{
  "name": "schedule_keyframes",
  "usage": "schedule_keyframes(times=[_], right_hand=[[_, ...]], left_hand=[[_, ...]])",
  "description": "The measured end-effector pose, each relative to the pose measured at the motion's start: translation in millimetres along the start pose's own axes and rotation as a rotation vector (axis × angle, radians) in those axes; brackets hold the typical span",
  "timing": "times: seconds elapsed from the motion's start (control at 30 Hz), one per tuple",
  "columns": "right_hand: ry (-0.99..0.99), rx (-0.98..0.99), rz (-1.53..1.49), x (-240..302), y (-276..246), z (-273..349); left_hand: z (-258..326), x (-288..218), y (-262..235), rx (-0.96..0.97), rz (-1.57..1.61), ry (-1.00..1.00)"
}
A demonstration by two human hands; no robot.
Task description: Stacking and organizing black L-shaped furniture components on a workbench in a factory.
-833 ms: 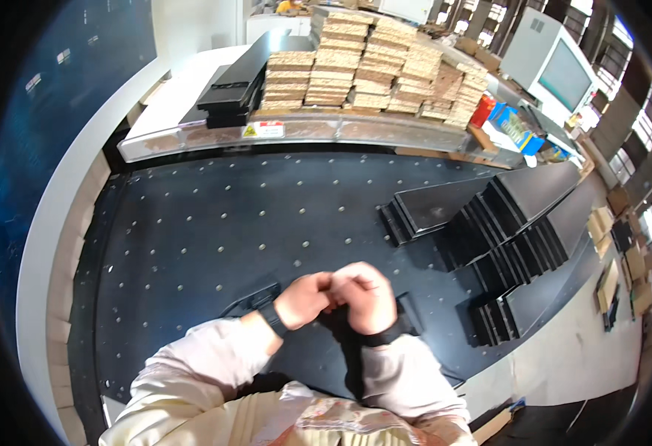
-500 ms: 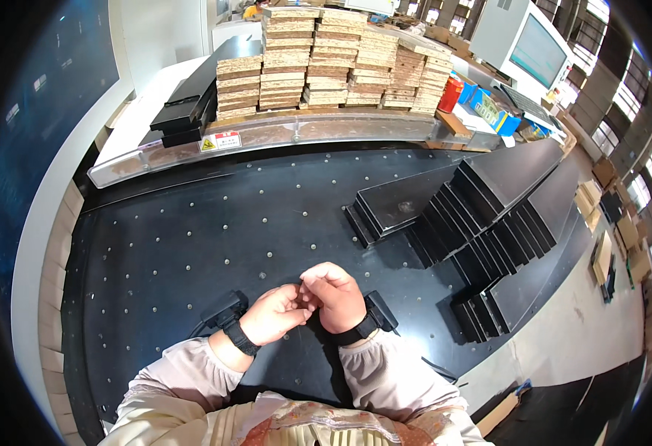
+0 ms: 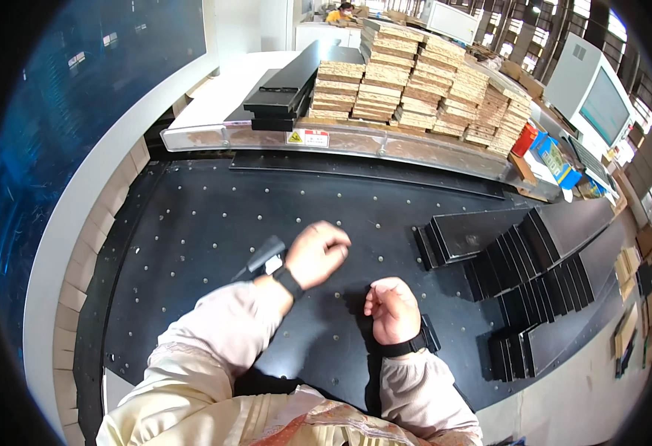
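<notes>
My left hand point(image 3: 317, 254) hovers over the dark, studded worktable point(image 3: 214, 245), back upward, fingers curled. Lower and to its right is my right hand point(image 3: 394, 316), closed with the thumb over bent fingers. The two hands are apart. Whatever either one might hold is hidden inside the fingers. Each wrist wears a black strap; a small dark device point(image 3: 266, 258) sits on the left one. Nearest to my right hand, stacks of black boards point(image 3: 515, 256) lie in stepped rows on the table's right side.
Behind the table, a ledge point(image 3: 237, 139) carries piles of raw particleboard strips point(image 3: 378, 82) and long black boards point(image 3: 278, 99). A red can point(image 3: 524, 139), a blue box point(image 3: 558, 162) and a monitor point(image 3: 605, 100) stand at the far right. A curved machine panel point(image 3: 110, 141) borders the left.
My hands were together at the fingertips and have separated. The left has moved up, the right to the right and slightly down. The view has turned left.
</notes>
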State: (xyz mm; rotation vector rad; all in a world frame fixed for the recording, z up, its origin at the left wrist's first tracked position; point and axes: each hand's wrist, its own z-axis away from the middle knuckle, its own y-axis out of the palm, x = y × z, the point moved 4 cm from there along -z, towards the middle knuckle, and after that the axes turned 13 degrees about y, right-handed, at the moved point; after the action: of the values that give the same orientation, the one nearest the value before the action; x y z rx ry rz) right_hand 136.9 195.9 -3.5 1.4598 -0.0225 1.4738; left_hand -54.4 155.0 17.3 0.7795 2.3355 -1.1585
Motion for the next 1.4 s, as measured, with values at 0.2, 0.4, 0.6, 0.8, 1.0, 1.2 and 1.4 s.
schedule_keyframes(times=[0.2, 0.4, 0.6, 0.8, 1.0, 1.2, 1.4], right_hand=[[0.069, 0.059, 0.011, -3, 2, -3], [0.158, 0.084, -0.034, -3, 2, -5], [0.196, 0.241, 0.108, -10, 8, -1], [0.205, 0.406, 0.354, -18, 19, 0], [0.42, 0.232, 0.288, -44, 39, 0], [0.457, 0.195, -0.198, -92, 101, -14], [0.247, 0.294, -0.163, -78, 153, 30]], left_hand=[[-52, 135, -58, 0.022, -0.81, -0.352], [-50, 144, -62, 0.278, -0.879, -0.474], [23, 73, -105, 0.344, -0.78, -0.362], [111, 24, -168, 0.326, -0.639, -0.069], [178, -45, -206, 0.232, -0.653, -0.289], [235, -137, -247, 0.15, -0.789, -0.36], [282, -185, -253, -0.036, -0.874, -0.218]])
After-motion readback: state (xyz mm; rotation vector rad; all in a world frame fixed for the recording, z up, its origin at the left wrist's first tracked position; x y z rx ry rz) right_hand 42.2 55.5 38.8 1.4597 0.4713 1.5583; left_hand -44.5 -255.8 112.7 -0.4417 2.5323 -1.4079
